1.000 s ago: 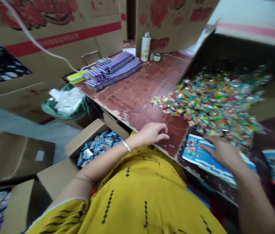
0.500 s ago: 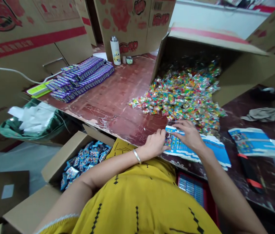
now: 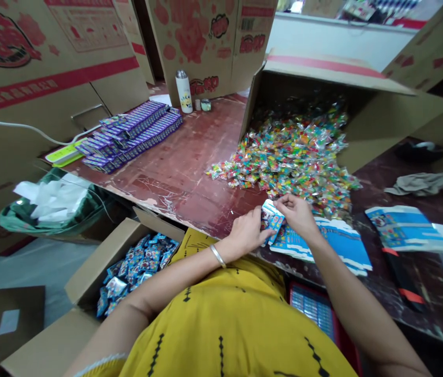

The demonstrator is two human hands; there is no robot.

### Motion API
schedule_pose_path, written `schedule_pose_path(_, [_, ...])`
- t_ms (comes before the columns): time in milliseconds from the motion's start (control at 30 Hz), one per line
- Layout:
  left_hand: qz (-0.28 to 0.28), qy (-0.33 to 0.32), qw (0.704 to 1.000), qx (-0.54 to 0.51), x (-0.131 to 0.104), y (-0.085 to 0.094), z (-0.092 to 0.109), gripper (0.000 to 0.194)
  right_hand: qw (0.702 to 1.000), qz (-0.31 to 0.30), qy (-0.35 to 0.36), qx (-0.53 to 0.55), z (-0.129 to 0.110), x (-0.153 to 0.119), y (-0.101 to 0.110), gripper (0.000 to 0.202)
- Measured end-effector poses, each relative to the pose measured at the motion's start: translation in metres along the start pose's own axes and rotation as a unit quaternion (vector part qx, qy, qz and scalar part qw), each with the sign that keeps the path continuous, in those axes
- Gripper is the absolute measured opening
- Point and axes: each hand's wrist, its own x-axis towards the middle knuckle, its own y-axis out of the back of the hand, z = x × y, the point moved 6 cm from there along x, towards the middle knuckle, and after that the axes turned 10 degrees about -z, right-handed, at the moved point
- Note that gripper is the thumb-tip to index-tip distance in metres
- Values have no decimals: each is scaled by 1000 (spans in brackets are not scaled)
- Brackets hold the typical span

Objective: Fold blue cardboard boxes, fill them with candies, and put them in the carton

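My left hand (image 3: 248, 231), with a silver bangle at its wrist, is closed around a small blue printed carton (image 3: 271, 219) at the table's front edge. The carton is tilted and its white end flap faces up. My right hand (image 3: 298, 214) pinches at that flap with thumb and fingertips. Beneath my right hand and forearm lies a fanned row of flat blue cartons (image 3: 341, 242). Just beyond both hands spreads a heap of clear-wrapped colourful candies (image 3: 295, 157), spilling from a cardboard box (image 3: 378, 123) lying on its side.
Purple boxes (image 3: 135, 131) are stacked at the left, near a white flask (image 3: 184, 91). More flat blue cartons (image 3: 405, 228) and a black-and-orange tool (image 3: 401, 277) lie at the right. Below the table stand an open box of blue packets (image 3: 143, 262) and a red tray (image 3: 344, 335).
The carton has come up off the fanned row and is tilted in my left hand. My right hand has drawn in from lying over the row to pinching the carton's top.
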Motion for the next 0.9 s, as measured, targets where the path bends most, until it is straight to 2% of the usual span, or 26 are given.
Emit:
schedule_pose_path(100, [6,6,1000,0,-1,5,-5,53,1000,-2,-9,24,-1,-1,-2,33])
schedule_pose_path(233, [8,-12,1000,-21,-4,7,-2,67,999,5,-6,37,-5,0,-5,33])
schedule_pose_path(300, [4,-13,999,-44,-4,8,-3,66,999,6,1,34,-8,1,-7,35])
schedule_pose_path(367, [2,-8,996,-84,-3,11,-9,61,1000,1,2,29,-10,2,-7,36])
schedule_pose_path(433, [2,-9,985,-170,-1,17,-20,60,1000,2,10,2,-14,1,-3,35])
schedule_pose_path(500, [-14,-18,950,-313,-2,22,-33,58,994,48,53,-80,-27,-5,5,32])
schedule_pose_path(567, [-62,-30,875,-479,-5,25,-43,55,976,84,116,-162,-45,-14,7,31])
schedule_pose_path(600, [-93,-36,827,-553,-7,25,-44,53,971,72,143,-178,-53,-19,2,32])
schedule_pose_path(667, [-141,-47,739,-657,-14,26,-45,52,973,-20,164,-159,-63,-26,-19,40])
schedule_pose_path(733, [-157,-60,686,-708,-19,29,-44,51,972,-115,162,-128,-68,-32,-42,48])
schedule_pose_path(800, [-157,-67,673,-719,-24,31,-44,49,971,-154,151,-99,-72,-34,-55,49])
schedule_pose_path(900, [-176,-73,701,-687,-31,31,-45,51,971,-211,111,-31,-74,-32,-59,34])
